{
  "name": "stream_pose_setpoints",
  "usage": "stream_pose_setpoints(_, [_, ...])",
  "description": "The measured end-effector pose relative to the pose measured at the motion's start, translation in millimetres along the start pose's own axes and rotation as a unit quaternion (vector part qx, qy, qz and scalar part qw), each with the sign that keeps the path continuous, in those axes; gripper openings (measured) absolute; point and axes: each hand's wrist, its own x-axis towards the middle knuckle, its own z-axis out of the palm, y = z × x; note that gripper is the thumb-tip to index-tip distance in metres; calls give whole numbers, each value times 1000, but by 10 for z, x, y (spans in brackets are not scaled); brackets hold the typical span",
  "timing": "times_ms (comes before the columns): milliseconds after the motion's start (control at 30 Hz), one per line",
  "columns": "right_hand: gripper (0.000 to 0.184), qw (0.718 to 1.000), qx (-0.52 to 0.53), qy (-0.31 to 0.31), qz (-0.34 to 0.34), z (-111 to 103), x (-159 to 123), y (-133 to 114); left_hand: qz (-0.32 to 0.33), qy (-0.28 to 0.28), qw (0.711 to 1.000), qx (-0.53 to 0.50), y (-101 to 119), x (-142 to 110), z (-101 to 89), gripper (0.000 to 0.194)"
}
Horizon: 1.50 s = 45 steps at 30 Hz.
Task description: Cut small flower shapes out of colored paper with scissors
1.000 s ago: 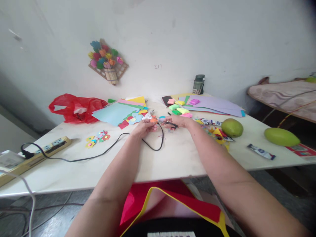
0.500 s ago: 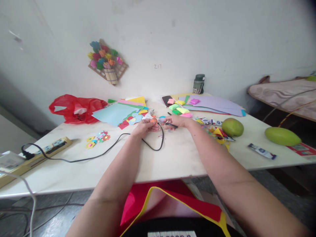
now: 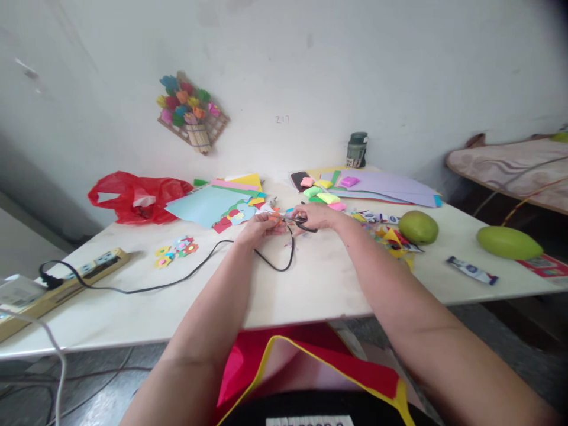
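Observation:
Both my hands meet over the middle of the white table (image 3: 310, 284). My left hand (image 3: 260, 228) pinches a small orange paper piece (image 3: 275, 217). My right hand (image 3: 320, 217) grips black-handled scissors (image 3: 298, 222), whose blades point left at that paper piece. A black cable (image 3: 186, 273) loops just below my hands. Small paper flowers (image 3: 175, 248) lie to the left.
Coloured paper sheets (image 3: 208, 201) and a red plastic bag (image 3: 133, 195) lie at the back left, a purple sheet (image 3: 386, 186) and a dark jar (image 3: 356, 151) at the back right. Two green mangoes (image 3: 417, 228) (image 3: 508, 242), a glue tube (image 3: 470, 270) and a power strip (image 3: 66, 281) are also there.
The scissors in my right hand have shifted a little and their black handle loop now shows. My left hand stays on the orange piece. The view has tilted slightly.

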Motion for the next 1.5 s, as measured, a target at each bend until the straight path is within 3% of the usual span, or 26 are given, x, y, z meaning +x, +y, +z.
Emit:
stream_pose_setpoints(233, [59,1000,-10,-2,1,-12,2,-24,-1,-6,1000,-13,-17,11,-21,25])
stream_pose_setpoints(633, [47,992,119,-23,-38,-17,-21,-17,-10,-19,999,-43,-1,-5,-9,21])
stream_pose_setpoints(800, [44,987,149,-57,-32,-20,-8,9,-21,-19,999,-42,22,-29,25,18])
stream_pose_setpoints(1133, [43,980,189,-60,-14,16,10,32,-18,-11,999,-44,23,-21,53,17])
stream_pose_setpoints(1500, [49,989,139,-50,-7,-21,-10,21,3,-11,1000,17,71,-48,35,29])
